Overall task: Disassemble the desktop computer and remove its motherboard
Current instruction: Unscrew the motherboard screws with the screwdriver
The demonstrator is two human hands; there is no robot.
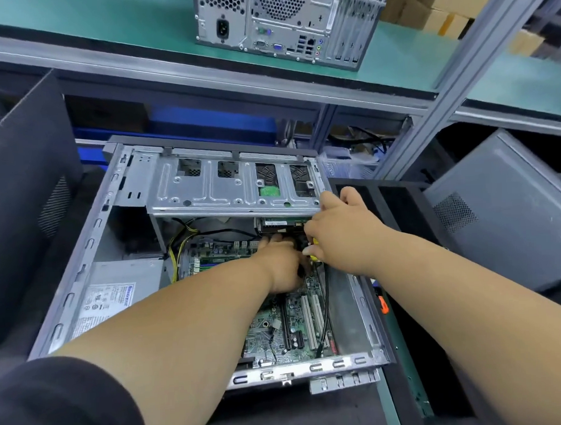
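Nearest, lying open on its side on the counter [387, 405]: the desktop case [95, 238], side panel off. Inside it, flat against the case floor toward the near right, the motherboard [277, 327], green, with white and black slots upright on it and a thin black cable [325, 306] trailing across its right part.

Likely handling, judged from the look: thin, stiff, fairly light, but fragile; best taken by bare edges or corners, never by slots, sockets or small parts. Probably still screwed and cabled down, so not ready to lift.

Farther in, at the board's far right corner, just under the drive cage [227, 188]: both hands together. Left hand [284, 263] palm down over the board, fingers [270, 241] reaching forward toward the connectors at the board's far edge; whether pinching anything, cannot tell, tips hidden. Right hand [343, 232] curled, gripping a yellow-handled tool [314, 251], seemingly a screwdriver, tip hidden behind the left hand. Board directly beneath both sets of fingers, close or touching.

Left of the board, inside the case: power supply [117, 297] with yellow wires [178, 251].

Farthest, on the shelf [107, 34] above: a second desktop tower [285, 24], rear ports facing.
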